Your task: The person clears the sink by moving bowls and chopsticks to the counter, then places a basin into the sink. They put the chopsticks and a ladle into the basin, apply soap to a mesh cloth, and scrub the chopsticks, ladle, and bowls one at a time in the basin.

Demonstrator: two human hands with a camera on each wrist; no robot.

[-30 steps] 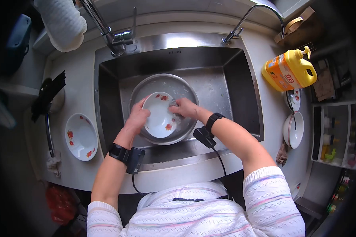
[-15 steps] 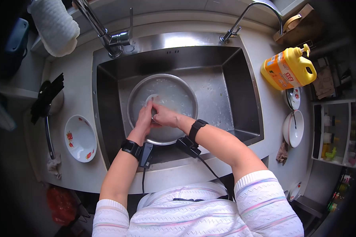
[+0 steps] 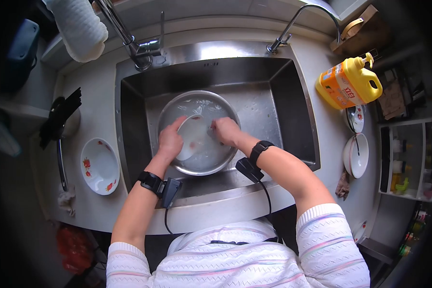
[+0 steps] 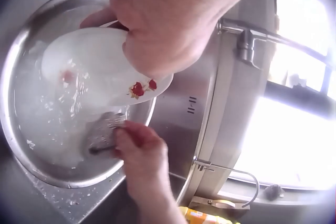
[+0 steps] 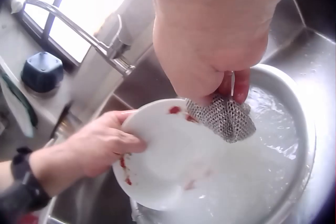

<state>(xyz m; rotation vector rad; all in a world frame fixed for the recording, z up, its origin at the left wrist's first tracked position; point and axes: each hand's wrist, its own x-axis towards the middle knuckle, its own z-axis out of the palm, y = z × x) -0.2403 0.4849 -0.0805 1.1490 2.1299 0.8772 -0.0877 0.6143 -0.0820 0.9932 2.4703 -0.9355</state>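
Observation:
My left hand (image 3: 171,140) grips the rim of a white bowl with red flowers (image 5: 157,161), thumb on its inner side. The bowl is tilted, its lower part under cloudy water in a round metal basin (image 3: 204,172). At the bowl's right, my right hand (image 3: 225,131) pinches a grey mesh scrubbing cloth (image 5: 226,120) in its fingers. That cloth hangs close to the bowl's rim, above the water in the right wrist view. In the left wrist view the left hand covers part of the rim.
The basin stands in a steel sink (image 3: 254,115) with a tap (image 3: 141,53) behind. Left on the counter lies another flowered bowl (image 3: 100,166). To the right are a yellow detergent bottle (image 3: 349,82) and a white bowl (image 3: 356,156). A thin faucet (image 3: 276,45) stands back right.
The bowl was held up over the basin, then dipped with both hands close together. Now it sits tilted in the water, and the right hand has moved back right with the cloth.

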